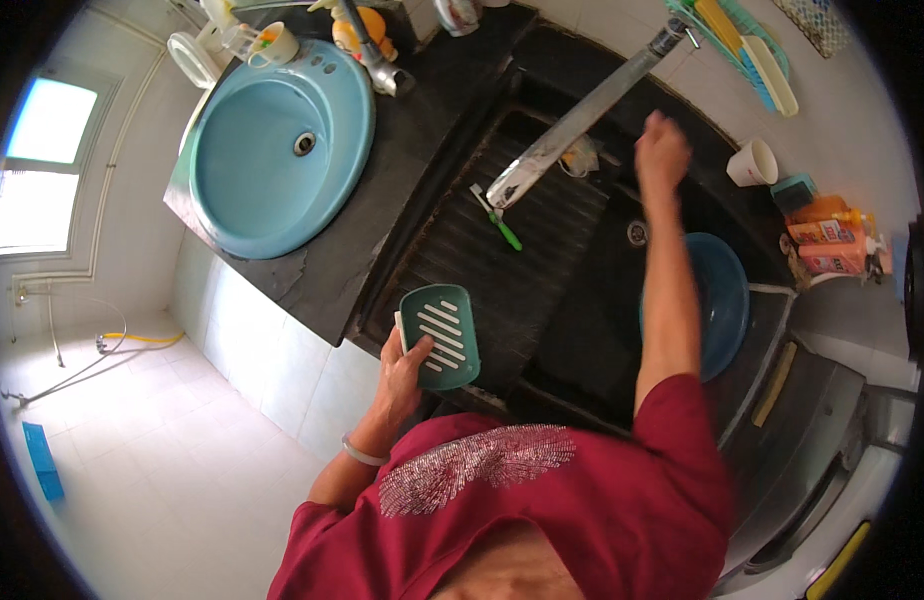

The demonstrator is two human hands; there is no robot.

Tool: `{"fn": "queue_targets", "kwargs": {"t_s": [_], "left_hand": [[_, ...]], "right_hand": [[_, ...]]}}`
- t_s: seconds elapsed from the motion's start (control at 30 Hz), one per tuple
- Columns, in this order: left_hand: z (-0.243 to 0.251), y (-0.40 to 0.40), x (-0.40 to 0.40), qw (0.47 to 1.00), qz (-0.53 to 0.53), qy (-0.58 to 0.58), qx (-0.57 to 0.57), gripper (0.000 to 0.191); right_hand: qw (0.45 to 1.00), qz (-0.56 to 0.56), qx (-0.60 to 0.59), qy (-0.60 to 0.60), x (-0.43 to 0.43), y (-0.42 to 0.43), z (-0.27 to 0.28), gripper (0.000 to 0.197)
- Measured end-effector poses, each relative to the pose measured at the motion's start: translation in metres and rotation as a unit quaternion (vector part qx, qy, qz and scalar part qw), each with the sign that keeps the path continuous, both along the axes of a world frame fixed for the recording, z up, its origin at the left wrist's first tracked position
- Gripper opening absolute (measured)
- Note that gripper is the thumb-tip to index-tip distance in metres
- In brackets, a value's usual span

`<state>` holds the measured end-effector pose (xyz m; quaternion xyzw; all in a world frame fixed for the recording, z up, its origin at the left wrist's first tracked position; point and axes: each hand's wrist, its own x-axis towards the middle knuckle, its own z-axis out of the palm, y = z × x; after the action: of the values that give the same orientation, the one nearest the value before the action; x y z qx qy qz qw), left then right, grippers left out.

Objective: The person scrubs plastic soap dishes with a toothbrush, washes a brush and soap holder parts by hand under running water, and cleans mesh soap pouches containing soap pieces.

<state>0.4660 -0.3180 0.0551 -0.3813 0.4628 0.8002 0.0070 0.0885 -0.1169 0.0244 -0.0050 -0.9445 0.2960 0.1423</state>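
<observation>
My left hand [403,369] grips a green slotted soap dish [468,341] by its left side, thumb over the slots. The dish is held above the near edge of a black sink with a ridged drainboard [537,277]. My right hand [662,154] is stretched out over the far part of the sink, to the right of the long metal faucet [582,112]. It is blurred, with its fingers curled, and whether it holds anything cannot be made out. On the ridges lies a green-and-white brush [507,229]. A blue plastic basin [724,300] sits partly behind my right forearm.
A light-blue washbasin [259,180] is set in the dark counter at left. Along the back wall are a teal rack [739,52], a white cup [753,163], a sponge [793,193] and pump bottles [837,256]. A small bag [580,157] lies behind the faucet.
</observation>
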Motion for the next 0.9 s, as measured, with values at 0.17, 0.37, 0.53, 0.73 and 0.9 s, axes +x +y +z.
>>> {"fn": "queue_targets", "kwargs": {"t_s": [0.17,0.37,0.53,0.73,0.9], "left_hand": [[0.000,0.000,0.002,1.000,0.009,0.015,0.011,0.030],[0.004,0.004,0.000,0.999,0.030,0.030,-0.004,0.030],[-0.003,0.004,0.006,0.999,0.031,0.014,0.023,0.028],[-0.003,0.008,0.004,0.999,0.028,0.034,-0.005,0.027],[-0.001,0.005,0.006,0.998,0.029,0.038,-0.030,0.025]], "right_hand": [[0.928,0.240,0.049,-0.282,0.118,-0.113,-0.112,0.039],[0.927,0.343,0.125,0.089,0.157,-0.148,-0.167,0.014],[0.937,0.251,-0.240,-0.049,0.131,-0.165,-0.157,0.021],[0.904,0.350,-0.169,-0.175,0.122,-0.152,-0.113,0.047],[0.808,0.255,-0.313,-0.429,0.139,-0.117,-0.092,0.031]]}}
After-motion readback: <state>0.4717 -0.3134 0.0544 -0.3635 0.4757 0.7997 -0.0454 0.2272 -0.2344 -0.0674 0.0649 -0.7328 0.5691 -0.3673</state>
